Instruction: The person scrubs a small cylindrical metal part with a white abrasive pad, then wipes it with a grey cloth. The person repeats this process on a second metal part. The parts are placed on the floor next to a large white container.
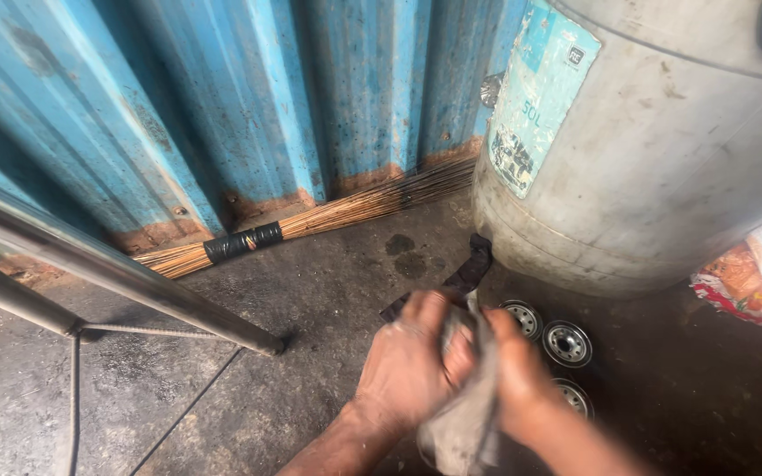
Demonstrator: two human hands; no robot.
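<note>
My left hand [412,361] and my right hand [522,379] are pressed together low in the head view, both closed around a dirty grey rag [462,423] that hangs down between them. Whatever may be wrapped inside the rag is hidden. Just beyond my right hand, three round metal canister tops [566,342] with ringed holes stand on the dark concrete floor. A strip of black rubber [467,275] lies on the floor behind my hands, by the foot of the drum.
A large grey plastic drum [654,150] with a pale blue label fills the upper right. A stick broom [310,220] lies along the base of the blue corrugated metal wall [222,106]. A steel tube frame [108,273] crosses the left. A printed sack [756,278] sits at the right edge.
</note>
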